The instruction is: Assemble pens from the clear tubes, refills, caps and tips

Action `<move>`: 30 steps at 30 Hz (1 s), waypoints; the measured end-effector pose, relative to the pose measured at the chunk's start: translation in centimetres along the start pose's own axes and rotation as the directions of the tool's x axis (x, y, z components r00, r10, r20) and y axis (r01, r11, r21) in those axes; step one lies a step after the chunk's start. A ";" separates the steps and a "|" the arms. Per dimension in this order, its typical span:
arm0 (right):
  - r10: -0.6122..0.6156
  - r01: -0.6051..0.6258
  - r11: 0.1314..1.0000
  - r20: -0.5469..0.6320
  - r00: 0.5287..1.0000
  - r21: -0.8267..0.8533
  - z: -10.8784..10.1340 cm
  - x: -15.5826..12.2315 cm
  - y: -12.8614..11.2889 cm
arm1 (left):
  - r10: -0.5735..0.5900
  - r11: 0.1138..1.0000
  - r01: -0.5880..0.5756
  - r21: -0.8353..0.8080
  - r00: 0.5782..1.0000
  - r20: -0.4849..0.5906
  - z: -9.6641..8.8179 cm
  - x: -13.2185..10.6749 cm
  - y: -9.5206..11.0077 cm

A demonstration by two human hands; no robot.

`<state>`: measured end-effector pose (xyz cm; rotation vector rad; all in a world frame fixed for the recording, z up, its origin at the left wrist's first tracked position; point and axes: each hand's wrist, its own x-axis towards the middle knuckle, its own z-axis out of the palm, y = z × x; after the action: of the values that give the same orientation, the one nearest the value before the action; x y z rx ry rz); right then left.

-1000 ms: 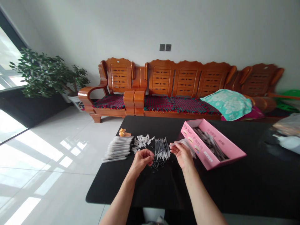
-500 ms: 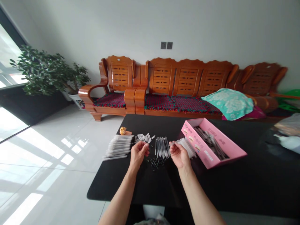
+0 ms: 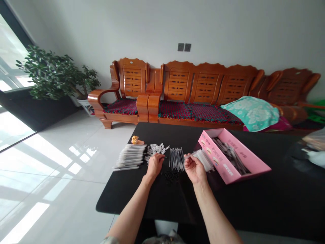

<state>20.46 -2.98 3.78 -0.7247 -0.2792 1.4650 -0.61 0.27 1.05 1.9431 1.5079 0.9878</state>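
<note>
- Near edge of the black table: both forearms reach in over it, angled toward each other.
- Table's middle: the right hand pinches a thin white tube between thumb and fingertips, its end pointing left. The left hand has its fingers drawn together at a heap of small white plastic pieces; whatever they pinch is too small to tell.
- Between the hands: loose black tips, and behind them a fanned bundle of clear refills.
- Left of the heap: stacked white tubes, an orange figurine behind them.
- Right: a bunch of white tubes just beside a pink cardboard box of dark refills.
- Beyond the far edge: a wooden sofa.
</note>
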 end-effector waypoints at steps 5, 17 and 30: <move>0.034 -0.034 0.999 -0.002 0.999 0.009 0.0 -0.2 0.2 | 0.005 0.988 -0.027 0.155 0.990 0.140 1.6 1.3 0.9; 0.028 -0.027 0.999 0.010 1.000 -0.043 -0.2 -0.6 0.7 | -0.236 0.839 0.262 -0.476 0.965 0.116 1.2 -0.4 1.3; -0.088 0.105 0.978 0.102 0.991 -0.182 3.6 -2.7 1.8 | -0.201 0.254 0.348 -0.902 0.932 0.303 -1.2 -3.0 4.4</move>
<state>16.55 -4.71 6.14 -0.7835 -0.5229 1.3938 0.69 -3.87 4.32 0.7686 0.7394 1.1592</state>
